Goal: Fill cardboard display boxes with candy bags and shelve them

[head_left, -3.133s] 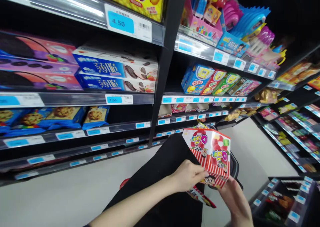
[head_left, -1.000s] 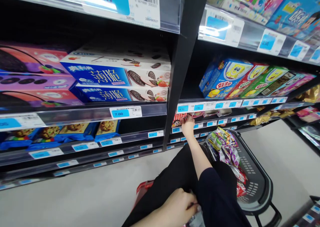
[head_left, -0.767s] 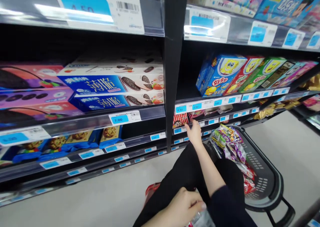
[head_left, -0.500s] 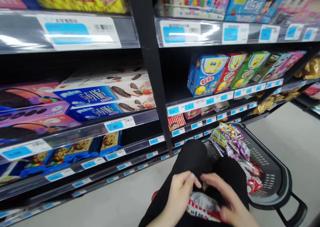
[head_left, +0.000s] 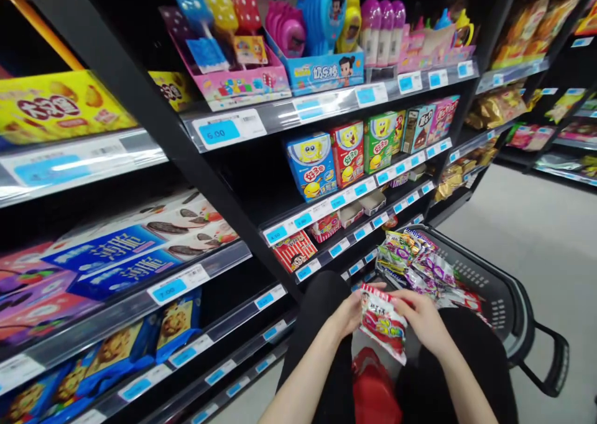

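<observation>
Head view: both my hands clamp a red snack packet (head_left: 383, 322) over my lap, left hand (head_left: 347, 315) and right hand (head_left: 418, 317) at its sides, long axis tilted, basket (head_left: 508, 312) just right.

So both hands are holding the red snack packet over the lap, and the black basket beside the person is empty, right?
Not quite. In the head view, both the left hand and right hand hold the red snack packet, but the black basket holds colourful packets.

My hands hold a red-and-white snack packet (head_left: 383, 322); the basket (head_left: 506, 306) is dark grey, the far-left box (head_left: 56, 107) yellow.
</observation>
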Demonstrator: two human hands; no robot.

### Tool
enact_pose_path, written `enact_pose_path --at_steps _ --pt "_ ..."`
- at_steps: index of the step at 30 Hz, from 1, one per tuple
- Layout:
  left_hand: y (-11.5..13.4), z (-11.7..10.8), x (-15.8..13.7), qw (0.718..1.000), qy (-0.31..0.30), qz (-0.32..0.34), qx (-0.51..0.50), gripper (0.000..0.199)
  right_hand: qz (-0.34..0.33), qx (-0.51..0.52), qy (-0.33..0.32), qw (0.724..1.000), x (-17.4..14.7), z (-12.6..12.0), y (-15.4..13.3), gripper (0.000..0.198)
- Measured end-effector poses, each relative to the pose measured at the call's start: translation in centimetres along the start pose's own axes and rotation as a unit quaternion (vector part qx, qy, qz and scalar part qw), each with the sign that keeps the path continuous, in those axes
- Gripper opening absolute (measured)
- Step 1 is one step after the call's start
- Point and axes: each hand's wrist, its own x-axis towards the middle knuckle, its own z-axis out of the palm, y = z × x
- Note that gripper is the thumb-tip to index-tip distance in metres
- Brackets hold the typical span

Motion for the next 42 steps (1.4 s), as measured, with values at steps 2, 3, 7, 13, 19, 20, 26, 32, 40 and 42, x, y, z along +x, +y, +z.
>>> enact_pose_path --at_steps 2,3,7,13,19,20,26,32,40,42 --pt "-0.6 -0.8 0.0 0.998 -0.042 -0.032 -0.027 0.076 0.005 0.041 0.04 0.998 1.6 -0.6 0.9 0.021" --pt "-0.8 -1.0 0.0 0.996 -0.057 -0.051 -0.036 0.073 0.009 0.067 0.063 0.996 2.1 -0.9 1.6 0.024" --pt "-2.1 -1.1 0.7 0.989 -0.078 -0.109 -0.057 0.066 0.033 0.166 0.148 0.974 1.8 -2.2 5.0 0.034" --pt "-4.2 0.0 2.8 0.994 0.064 -0.066 -0.058 0.048 0.063 0.229 0.157 0.959 -0.3 -3.9 7.5 0.033" --pt "-4.5 -0.4 4.0 0.985 0.166 -0.025 0.025 0.027 0.071 0.203 0.083 0.973 -0.5 -4.4 7.1 0.038" --pt "-4.5 -0.5 4.0 0.984 0.171 -0.023 0.037 0.025 0.068 0.194 0.078 0.976 -0.5 -4.5 7.0 0.041" --pt "-3.9 -0.7 3.4 0.982 0.188 -0.004 0.025 0.026 0.047 0.149 0.084 0.984 -0.1 -4.7 7.3 0.044" --pt "-2.6 -0.1 2.6 0.99 0.096 -0.068 -0.078 0.058 -0.005 0.097 0.134 0.986 -0.1 -4.2 7.8 0.043" --pt "-2.9 0.0 2.5 0.977 0.049 -0.114 -0.171 0.034 -0.068 0.053 0.1 0.991 -0.9 -4.8 5.5 0.011" --pt "-3.1 0.1 2.8 0.98 0.073 -0.075 -0.172 0.046 -0.066 0.071 0.118 0.988 -0.8 -4.9 5.6 0.013"
